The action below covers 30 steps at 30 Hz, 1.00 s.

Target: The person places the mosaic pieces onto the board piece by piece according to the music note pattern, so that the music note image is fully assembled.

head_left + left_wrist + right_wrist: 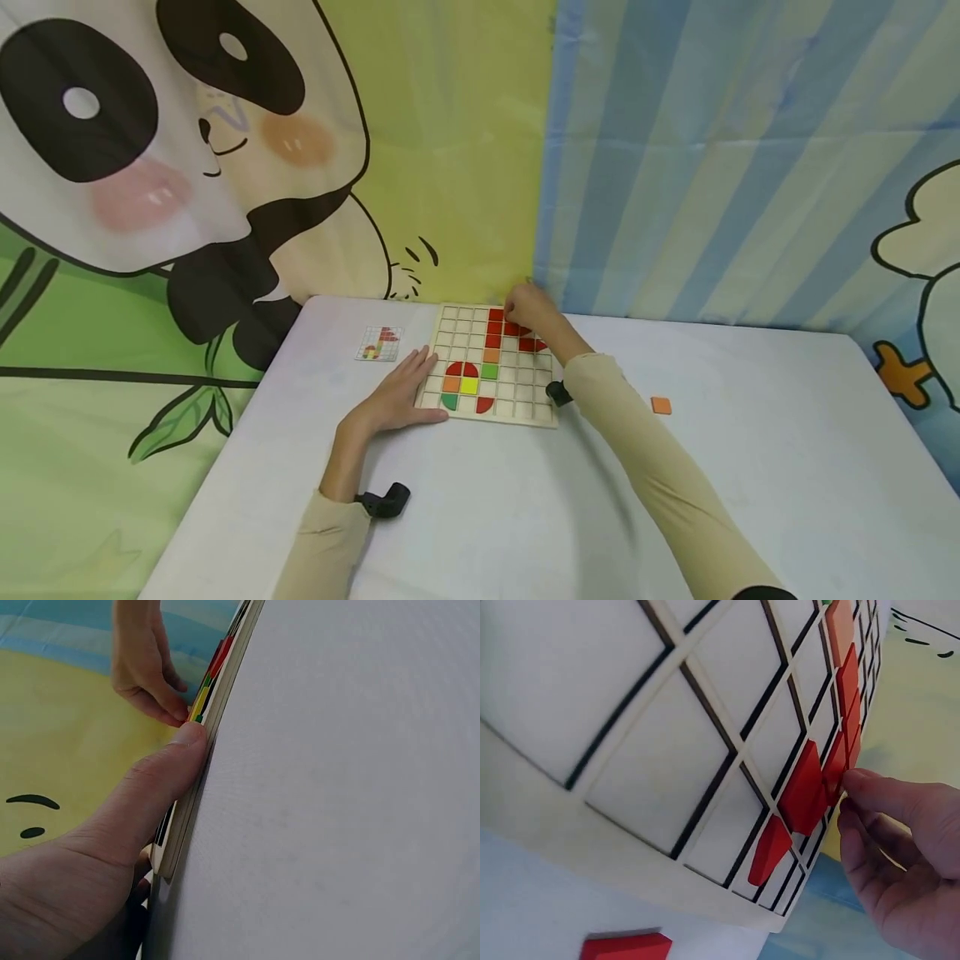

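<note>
A wooden grid board [525, 392] lies on the white table, with red, orange, yellow and green tiles in some of its cells. My left hand [395, 393] rests at the board's lower left corner, fingers along the left side. In the left wrist view its thumb [169, 761] lies against the board's near edge. Over the board's far right part, my right hand [534, 310] pinches a red tile [834, 771] between thumb and index finger, at the red group. The fingertips partly hide that tile. Right of the group sits a red piece with a curved side [531, 344].
A small pattern card [378, 343] with a printed coloured grid lies left of the board. One loose orange square tile [661, 405] is on the table to the right. A printed curtain [465, 150] hangs just behind the table's far edge.
</note>
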Each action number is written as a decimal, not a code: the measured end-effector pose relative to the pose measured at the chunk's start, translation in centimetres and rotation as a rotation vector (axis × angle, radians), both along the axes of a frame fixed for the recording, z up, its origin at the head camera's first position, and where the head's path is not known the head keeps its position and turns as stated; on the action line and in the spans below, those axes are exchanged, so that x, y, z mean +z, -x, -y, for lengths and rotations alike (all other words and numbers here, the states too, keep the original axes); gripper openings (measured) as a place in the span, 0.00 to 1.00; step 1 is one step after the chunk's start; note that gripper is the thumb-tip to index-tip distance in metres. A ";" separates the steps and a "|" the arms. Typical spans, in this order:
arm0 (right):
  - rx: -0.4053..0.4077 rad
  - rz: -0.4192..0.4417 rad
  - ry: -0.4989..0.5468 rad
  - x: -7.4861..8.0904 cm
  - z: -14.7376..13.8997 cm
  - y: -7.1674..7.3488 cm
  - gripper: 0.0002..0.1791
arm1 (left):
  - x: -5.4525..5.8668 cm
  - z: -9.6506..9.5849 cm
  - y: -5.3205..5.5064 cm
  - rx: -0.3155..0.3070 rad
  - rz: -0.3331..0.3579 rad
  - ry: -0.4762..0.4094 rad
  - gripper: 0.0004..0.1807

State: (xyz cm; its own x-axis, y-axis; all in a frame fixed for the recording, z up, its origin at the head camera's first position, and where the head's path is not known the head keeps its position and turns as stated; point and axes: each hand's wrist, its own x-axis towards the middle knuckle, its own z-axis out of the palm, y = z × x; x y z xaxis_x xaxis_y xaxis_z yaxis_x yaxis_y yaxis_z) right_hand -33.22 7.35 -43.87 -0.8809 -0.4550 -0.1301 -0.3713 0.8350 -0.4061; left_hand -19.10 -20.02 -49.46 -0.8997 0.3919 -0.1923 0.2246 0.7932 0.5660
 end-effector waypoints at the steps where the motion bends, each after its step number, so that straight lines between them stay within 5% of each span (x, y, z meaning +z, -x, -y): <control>1: 0.006 0.002 0.023 -0.1 -0.1 0.0 0.11 | 0.0 0.0 0.0 0.005 0.001 -0.005 0.61; 6: 0.065 0.000 0.205 -0.1 -1.4 -2.4 0.24 | -0.2 -0.2 0.0 0.006 0.008 -0.016 0.61; 13: 0.043 -0.015 0.371 1.6 -6.1 -13.2 0.37 | -0.2 -0.1 -0.2 0.007 0.007 -0.014 0.61; 17: -0.013 -0.066 0.404 1.0 -9.7 -17.3 0.43 | -0.1 0.0 0.0 0.002 -0.003 -0.015 0.61; 22: -0.080 -0.115 0.373 0.1 -13.0 -19.5 0.43 | 0.0 0.2 0.0 0.001 0.002 -0.014 0.61; 30: -0.115 -0.144 0.333 0.3 -15.0 -19.5 0.41 | 0.1 0.2 0.0 0.000 -0.002 -0.019 0.61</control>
